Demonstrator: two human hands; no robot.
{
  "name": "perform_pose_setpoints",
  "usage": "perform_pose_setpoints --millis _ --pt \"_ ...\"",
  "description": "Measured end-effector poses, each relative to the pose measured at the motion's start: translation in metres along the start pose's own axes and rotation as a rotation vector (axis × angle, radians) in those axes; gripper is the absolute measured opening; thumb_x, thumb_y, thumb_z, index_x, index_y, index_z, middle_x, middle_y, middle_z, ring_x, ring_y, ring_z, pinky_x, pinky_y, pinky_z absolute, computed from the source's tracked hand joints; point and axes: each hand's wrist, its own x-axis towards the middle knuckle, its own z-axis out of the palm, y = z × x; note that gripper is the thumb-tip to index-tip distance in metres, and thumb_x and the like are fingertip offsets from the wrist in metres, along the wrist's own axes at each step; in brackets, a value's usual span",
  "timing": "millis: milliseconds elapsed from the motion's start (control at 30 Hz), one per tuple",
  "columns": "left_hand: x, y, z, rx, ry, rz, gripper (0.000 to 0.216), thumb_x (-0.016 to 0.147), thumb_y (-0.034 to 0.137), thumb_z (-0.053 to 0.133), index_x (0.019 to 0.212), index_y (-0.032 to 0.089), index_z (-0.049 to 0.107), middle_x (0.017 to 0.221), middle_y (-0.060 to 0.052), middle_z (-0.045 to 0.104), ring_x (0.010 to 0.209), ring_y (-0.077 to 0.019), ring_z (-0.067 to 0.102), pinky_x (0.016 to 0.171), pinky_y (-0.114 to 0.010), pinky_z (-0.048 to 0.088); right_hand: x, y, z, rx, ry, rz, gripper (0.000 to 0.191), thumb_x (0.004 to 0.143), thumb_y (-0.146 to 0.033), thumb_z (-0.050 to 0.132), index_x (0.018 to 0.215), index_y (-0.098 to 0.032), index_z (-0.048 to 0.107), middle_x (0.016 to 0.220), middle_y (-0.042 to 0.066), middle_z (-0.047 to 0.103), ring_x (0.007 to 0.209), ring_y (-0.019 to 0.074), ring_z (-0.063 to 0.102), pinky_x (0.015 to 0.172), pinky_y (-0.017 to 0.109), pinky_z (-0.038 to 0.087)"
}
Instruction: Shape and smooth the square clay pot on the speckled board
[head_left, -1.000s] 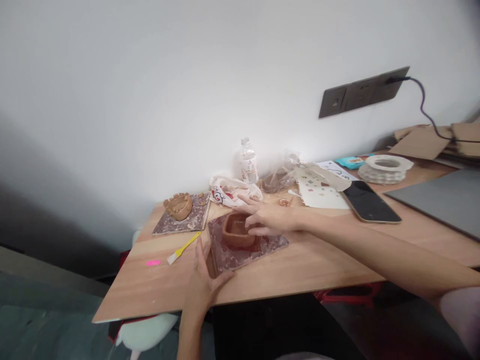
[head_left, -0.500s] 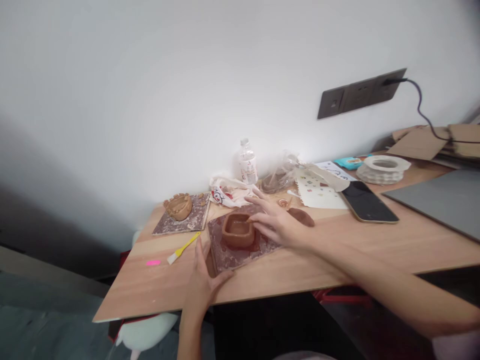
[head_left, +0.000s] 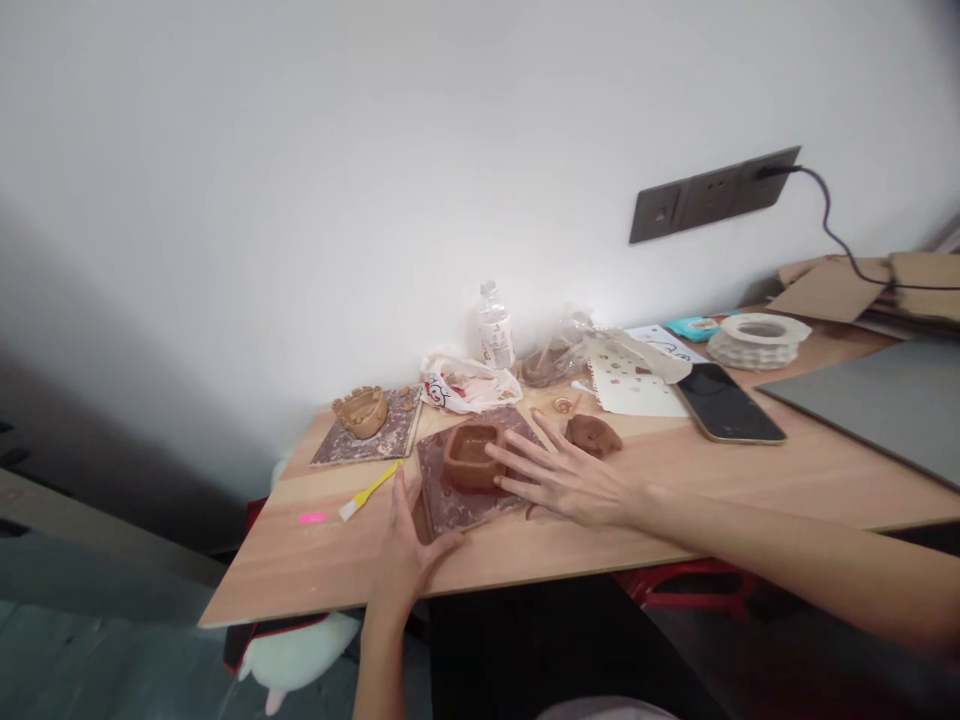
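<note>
A square brown clay bowl (head_left: 466, 470) with rounded corners sits on a dark, clay-smeared board (head_left: 457, 515). My right hand (head_left: 566, 475) spreads its fingers over the board's right part, the fingertips at the bowl's right wall; whether they touch it I cannot tell. At the board's left front corner rests my left hand (head_left: 409, 545), thumb and fingers apart, holding nothing. Just beyond the right hand lies a lump of brown clay (head_left: 594, 436). A yellow-handled brush (head_left: 371, 490) lies left of the board, near the left fingertips.
A second board (head_left: 330, 452) carries a clay pot (head_left: 361, 412) with a knobbly rim. Behind stand a plastic bottle (head_left: 495, 330) and a crumpled bag (head_left: 469, 385). Rightward are a phone (head_left: 731, 405), a white ring-shaped object (head_left: 759, 345) and a grey laptop-like slab (head_left: 885, 400).
My right hand has come down from the bowl's rim to its right side, and its fingers have spread and flattened. My left hand stays at the board's corner. The view has shifted slightly.
</note>
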Motion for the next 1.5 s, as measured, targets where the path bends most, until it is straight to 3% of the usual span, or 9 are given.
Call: perform_pose_setpoints --millis 200,400,633,800,900,1033,1200,1300,1500 --pt "0.0 0.002 0.0 0.002 -0.011 -0.001 0.119 0.07 0.05 0.076 0.155 0.017 0.0 0.152 -0.021 0.043 0.146 -0.0333 0.034 0.118 -0.053 0.029 0.011 0.005 0.004 -0.018 -0.013 -0.008 0.046 0.094 -0.023 0.055 0.14 -0.021 0.05 0.162 0.012 0.022 0.151 0.0295 0.014 0.117 0.068 0.012" --pt "0.0 0.001 -0.001 0.012 -0.002 -0.019 0.12 0.068 0.049 0.078 0.156 0.018 0.003 0.15 -0.021 0.045 0.144 -0.0352 0.037 0.116 -0.055 0.032 -0.012 0.012 0.005 0.031 0.0 -0.053 0.048 0.091 -0.016 0.054 0.139 -0.021 0.052 0.161 0.012 0.026 0.151 0.0288 0.015 0.118 0.066 0.01" --pt "0.001 0.0 0.0 -0.008 0.0 -0.024 0.121 0.067 0.05 0.078 0.155 0.019 0.001 0.151 -0.021 0.046 0.146 -0.0342 0.034 0.117 -0.056 0.028 0.001 0.01 -0.002 0.044 -0.034 0.035 0.05 0.094 -0.02 0.056 0.143 -0.021 0.048 0.162 0.014 0.02 0.151 0.0321 0.011 0.118 0.067 0.003" --pt "0.002 -0.002 0.0 0.007 0.006 -0.015 0.12 0.067 0.048 0.079 0.155 0.016 0.004 0.15 -0.022 0.045 0.145 -0.0343 0.036 0.117 -0.055 0.03 -0.016 0.01 -0.002 0.052 -0.071 0.023 0.052 0.092 -0.017 0.058 0.142 -0.02 0.048 0.161 0.014 0.023 0.15 0.0307 0.013 0.118 0.068 0.009" --pt "0.002 -0.003 0.0 0.007 0.002 -0.021 0.12 0.069 0.048 0.078 0.155 0.016 0.001 0.151 -0.021 0.045 0.146 -0.0332 0.034 0.118 -0.055 0.028 -0.025 -0.006 -0.003 0.105 -0.005 0.153 0.061 0.09 -0.021 0.063 0.147 -0.018 0.042 0.162 0.017 0.014 0.15 0.0337 0.005 0.115 0.07 0.018" --pt "0.002 -0.003 0.001 0.0 -0.002 -0.036 0.122 0.067 0.049 0.078 0.155 0.016 0.0 0.151 -0.021 0.045 0.147 -0.0338 0.031 0.119 -0.056 0.025 -0.014 -0.05 0.006 0.224 0.14 0.513 0.063 0.095 -0.026 0.055 0.152 -0.013 0.031 0.163 0.02 0.001 0.149 0.0358 -0.006 0.111 0.065 0.033" --pt "0.002 -0.004 0.001 -0.006 -0.006 -0.009 0.119 0.069 0.048 0.076 0.155 0.02 0.0 0.153 -0.019 0.043 0.148 -0.0334 0.03 0.119 -0.056 0.025 0.014 -0.092 0.037 0.343 0.235 0.83 0.061 0.1 -0.028 0.044 0.154 -0.01 0.025 0.162 0.022 0.006 0.149 0.0341 -0.005 0.11 0.063 0.035" --pt "0.002 -0.005 0.001 -0.002 -0.012 0.014 0.118 0.07 0.048 0.075 0.155 0.02 -0.002 0.153 -0.019 0.042 0.148 -0.0324 0.029 0.119 -0.055 0.025 0.023 -0.101 0.045 0.365 0.263 0.868 0.064 0.099 -0.028 0.046 0.155 -0.01 0.023 0.162 0.022 0.004 0.149 0.0356 -0.007 0.11 0.064 0.035" --pt "0.001 -0.005 0.001 0.003 -0.006 -0.008 0.118 0.07 0.049 0.075 0.155 0.019 -0.001 0.154 -0.02 0.04 0.148 -0.0329 0.03 0.119 -0.053 0.027 0.025 -0.106 0.036 0.282 0.292 0.818 0.072 0.096 -0.022 0.049 0.158 -0.016 0.011 0.164 0.019 -0.002 0.149 0.0382 -0.006 0.107 0.067 0.038"
